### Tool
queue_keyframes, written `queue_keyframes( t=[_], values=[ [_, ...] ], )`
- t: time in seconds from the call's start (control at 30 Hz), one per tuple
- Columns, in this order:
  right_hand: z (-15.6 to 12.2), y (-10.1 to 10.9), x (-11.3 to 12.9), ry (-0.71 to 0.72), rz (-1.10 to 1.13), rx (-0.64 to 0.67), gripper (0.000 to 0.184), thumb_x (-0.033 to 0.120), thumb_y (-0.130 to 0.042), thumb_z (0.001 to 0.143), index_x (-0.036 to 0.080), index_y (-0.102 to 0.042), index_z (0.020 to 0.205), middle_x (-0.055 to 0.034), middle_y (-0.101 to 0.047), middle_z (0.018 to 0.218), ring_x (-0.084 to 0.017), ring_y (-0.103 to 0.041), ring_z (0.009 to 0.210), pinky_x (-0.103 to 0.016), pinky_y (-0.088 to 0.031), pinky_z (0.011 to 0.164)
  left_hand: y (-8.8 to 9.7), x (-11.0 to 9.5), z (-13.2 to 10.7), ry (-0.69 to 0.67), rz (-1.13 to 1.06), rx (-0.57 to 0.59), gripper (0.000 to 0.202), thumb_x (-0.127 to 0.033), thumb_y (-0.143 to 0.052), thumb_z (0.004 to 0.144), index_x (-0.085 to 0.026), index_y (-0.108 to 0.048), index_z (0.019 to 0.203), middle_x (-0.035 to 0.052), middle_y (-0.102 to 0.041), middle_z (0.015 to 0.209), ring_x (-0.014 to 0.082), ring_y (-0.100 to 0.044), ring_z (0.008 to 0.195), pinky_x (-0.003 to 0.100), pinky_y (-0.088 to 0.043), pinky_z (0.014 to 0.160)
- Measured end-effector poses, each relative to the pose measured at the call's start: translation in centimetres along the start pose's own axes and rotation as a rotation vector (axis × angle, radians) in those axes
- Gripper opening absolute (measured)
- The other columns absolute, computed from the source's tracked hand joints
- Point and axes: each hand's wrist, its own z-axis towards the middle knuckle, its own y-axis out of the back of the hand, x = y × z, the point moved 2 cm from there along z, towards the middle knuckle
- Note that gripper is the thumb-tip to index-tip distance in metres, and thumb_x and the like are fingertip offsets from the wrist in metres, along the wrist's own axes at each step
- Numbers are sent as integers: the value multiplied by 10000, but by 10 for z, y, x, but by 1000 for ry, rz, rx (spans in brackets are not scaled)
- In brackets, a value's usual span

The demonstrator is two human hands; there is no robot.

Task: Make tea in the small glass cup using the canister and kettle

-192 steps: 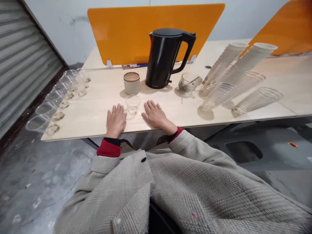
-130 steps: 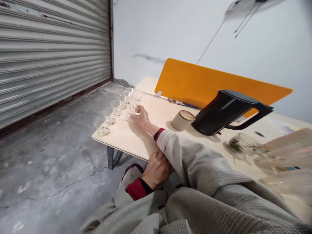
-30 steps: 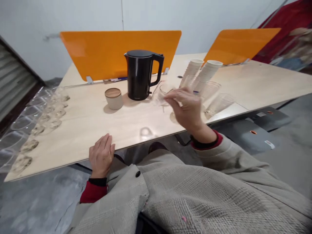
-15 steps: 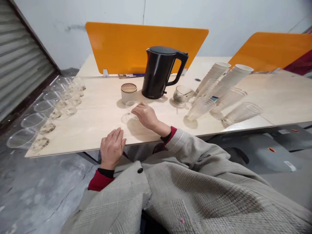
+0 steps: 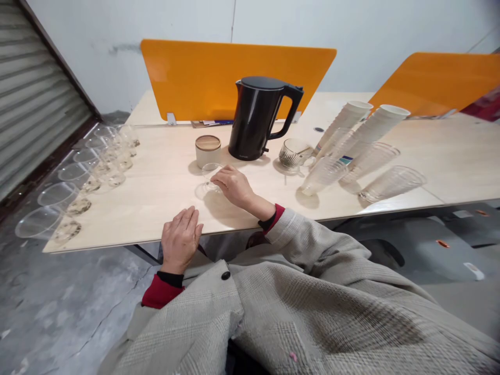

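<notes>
My right hand [image 5: 233, 185] is closed, its fingertips pinched at the right side of a small clear cup [image 5: 211, 169] on the table. The fingers hide part of the cup, and I cannot make out anything inside it. My left hand [image 5: 180, 238] rests at the table's front edge, palm down with its fingers stretched out, holding nothing. Just behind the cup stands a pale canister [image 5: 208, 155] with a wooden lid. A black electric kettle [image 5: 255, 120] is further back, its handle to the right. Right of it sits a glass mug [image 5: 292, 153] with dark contents and a thin utensil.
Several clear cups [image 5: 58, 194] line the table's left edge. Stacks of paper cups [image 5: 385, 122] and clear plastic cups [image 5: 325, 174] lean on the right, near another clear stack [image 5: 392, 185]. An orange divider [image 5: 187, 78] stands behind the kettle.
The view has shifted very slightly. My right hand stays at the small clear cup, and my left hand stays at the table edge.
</notes>
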Motion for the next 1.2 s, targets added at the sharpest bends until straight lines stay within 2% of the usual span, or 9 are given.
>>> queue_keyframes(
  t=[0.4,0.5,0.57,0.67,0.73,0.87,1.0,1.07,1.2],
  values=[
    [2,-4,0,11,-39,-1,212,198,-623,1061,214,-835,1068,-104,-837,1119,-287,-678,1147,-424,-555,1014,-1,1,0,-25,-22,-44,410,-362,-486,1123,-181,-755,1374,95,-764,1450,296,-722,1293,439,-475,903],
    [2,10,-3,74,-15,-62,317,167,-690,991,230,-795,1283,-106,-790,1355,-310,-648,1306,-503,-522,1154,-1,1,-1,-10,-54,-33,397,-357,-507,1114,-203,-751,1386,97,-762,1453,302,-720,1299,443,-478,902],
    [9,25,-8,81,-26,-114,416,221,-711,981,214,-744,1395,-121,-741,1456,-333,-623,1361,-543,-488,1206,-1,1,-1,-4,-69,-31,387,-356,-518,1110,-219,-751,1387,94,-762,1455,303,-719,1304,440,-479,899],
    [36,45,-20,-19,-75,-158,487,358,-655,1027,167,-686,1474,-158,-721,1468,-366,-635,1325,-576,-486,1192,-1,0,-1,-18,-51,-61,375,-348,-527,1108,-206,-759,1367,90,-770,1441,299,-729,1287,435,-480,883],
    [61,49,-28,-102,-102,-157,549,442,-623,1046,170,-640,1523,-167,-683,1520,-380,-620,1359,-596,-458,1212,-1,0,-1,-28,-35,-82,372,-343,-533,1106,-192,-763,1356,93,-775,1432,296,-737,1272,436,-484,877],
    [110,28,-41,-235,-108,-23,722,540,-703,989,190,-551,1602,-186,-566,1646,-400,-524,1517,-590,-387,1278,-2,1,-1,-15,-47,-70,372,-343,-542,1100,-206,-766,1362,94,-770,1438,297,-736,1280,441,-490,885],
    [135,0,-50,-340,-88,167,965,561,-800,881,160,-442,1681,-226,-503,1676,-409,-527,1511,-542,-444,1241,-2,1,-2,-16,-60,-57,373,-343,-546,1098,-209,-762,1371,95,-770,1439,299,-733,1287,437,-487,882],
    [140,-8,-52,-337,-82,184,980,555,-825,837,165,-470,1662,-221,-528,1637,-390,-576,1449,-504,-487,1199,-2,1,-2,-14,-77,-54,370,-342,-556,1095,-210,-759,1374,101,-769,1440,301,-733,1289,432,-481,880],
    [143,-10,-60,-309,-97,102,842,538,-816,808,192,-600,1544,-193,-621,1499,-367,-634,1337,-500,-524,1151,-1,0,-2,-14,-91,-55,364,-341,-560,1095,-218,-754,1378,102,-770,1437,299,-733,1286,423,-470,886]
  ],
)
